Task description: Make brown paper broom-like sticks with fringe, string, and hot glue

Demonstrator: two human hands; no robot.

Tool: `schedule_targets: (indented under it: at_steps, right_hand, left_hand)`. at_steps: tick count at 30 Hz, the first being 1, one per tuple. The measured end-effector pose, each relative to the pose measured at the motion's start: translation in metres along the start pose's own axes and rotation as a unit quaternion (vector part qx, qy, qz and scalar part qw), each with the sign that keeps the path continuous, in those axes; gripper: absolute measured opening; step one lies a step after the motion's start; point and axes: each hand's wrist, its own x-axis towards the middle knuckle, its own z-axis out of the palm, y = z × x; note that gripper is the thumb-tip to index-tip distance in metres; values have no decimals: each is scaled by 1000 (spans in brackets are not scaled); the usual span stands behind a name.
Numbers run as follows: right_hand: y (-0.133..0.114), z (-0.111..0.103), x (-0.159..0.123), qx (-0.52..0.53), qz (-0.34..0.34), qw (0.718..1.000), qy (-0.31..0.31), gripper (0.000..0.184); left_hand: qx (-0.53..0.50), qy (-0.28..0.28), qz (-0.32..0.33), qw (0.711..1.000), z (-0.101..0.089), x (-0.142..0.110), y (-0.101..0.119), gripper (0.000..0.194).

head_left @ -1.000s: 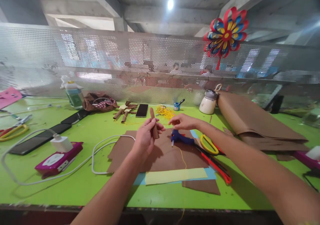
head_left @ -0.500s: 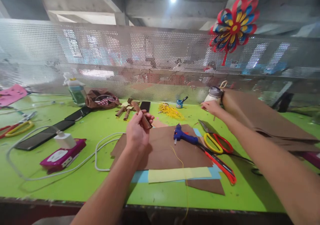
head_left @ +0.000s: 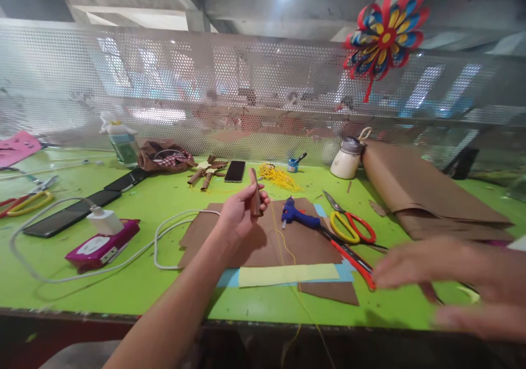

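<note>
My left hand [head_left: 240, 213] is closed round a rolled brown paper tube [head_left: 255, 192], holding it upright over a brown sheet [head_left: 263, 243] on the green table [head_left: 123, 298]. A thin yellow string [head_left: 283, 248] trails from near the tube down across the sheet. My right hand [head_left: 447, 276] is low at the right, near the table's front edge, smeared by motion; its fingers look stretched out towards the red-handled cutter [head_left: 353, 262]. A blue glue gun [head_left: 298, 217] lies just right of the tube.
Yellow-and-red scissors [head_left: 349, 224], a yellow strip [head_left: 287, 274] on blue paper, rolled brown paper sheets [head_left: 423, 194], a white jar [head_left: 346, 161], yellow shreds [head_left: 279, 177], a phone [head_left: 235, 171], more tubes [head_left: 205, 174], a pink charger with cable [head_left: 102, 243], a paper flower [head_left: 384, 32] on the mesh screen.
My right hand has pulled back from the far right of the table, near the white jar, to the near right edge. The left hand turned the tube upright.
</note>
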Motion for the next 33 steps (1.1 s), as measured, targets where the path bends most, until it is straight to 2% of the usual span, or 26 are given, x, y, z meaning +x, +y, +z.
schedule_targets:
  at_steps: [1,2,3,5,7,10,11,13,15,18,20,22,23,26,27,29,31,33]
  right_hand:
    - [-8,0,12,-62,-4,997,-35,37]
    - [-14,1,29,-78,-17,996,-26,27]
    - [-19,2,49,-63,-29,998,10,19]
    - [-22,13,89,-9,-15,996,86,21]
    - [-13,36,125,66,9,993,101,26]
    - [11,82,161,148,36,987,42,25]
    - [18,97,167,164,39,985,48,23]
    - [27,120,171,227,68,971,24,24]
    - [29,131,164,324,116,938,-38,28]
    - [21,125,139,443,153,878,-97,29]
    - [14,115,120,474,148,861,-111,26]
    - [6,105,104,460,144,871,-98,24]
    - [3,102,99,433,141,887,-79,24]
    - [-4,96,100,294,101,950,36,25]
    - [-5,95,106,247,77,963,82,24]
    - [-4,93,122,187,31,971,147,23]
    - [-2,92,141,175,-4,975,139,29]
    - [0,94,156,193,-4,979,64,38]
  left_hand:
    - [4,-19,-11,1000,2,-1,-2,14]
    - [8,-34,-20,999,4,-3,-3,15]
    - [13,-47,-28,998,6,-5,-4,16]
    - [22,-69,-39,997,8,-8,-5,16]
    - [29,-84,-43,995,10,-10,-5,15]
    - [26,-86,-42,995,9,-11,-3,15]
    - [22,-79,-40,996,8,-11,-2,16]
    - [9,-63,-32,997,6,-10,1,17]
    - [-4,-42,-15,999,4,-9,5,17]
    - [-15,-20,2,1000,0,-5,8,16]
    - [-15,-21,-2,1000,-3,-3,7,16]
    - [-13,-35,-11,999,-6,-1,4,16]
    - [-12,-43,-16,999,-6,-1,2,16]
    - [-4,-63,-28,998,-3,-3,-1,16]
    - [4,-70,-34,997,-1,-4,-2,16]
    - [25,-89,-48,995,3,-8,-3,16]
    - [46,-117,-62,990,6,-11,-4,15]
    - [57,-145,-71,985,6,-13,-5,14]
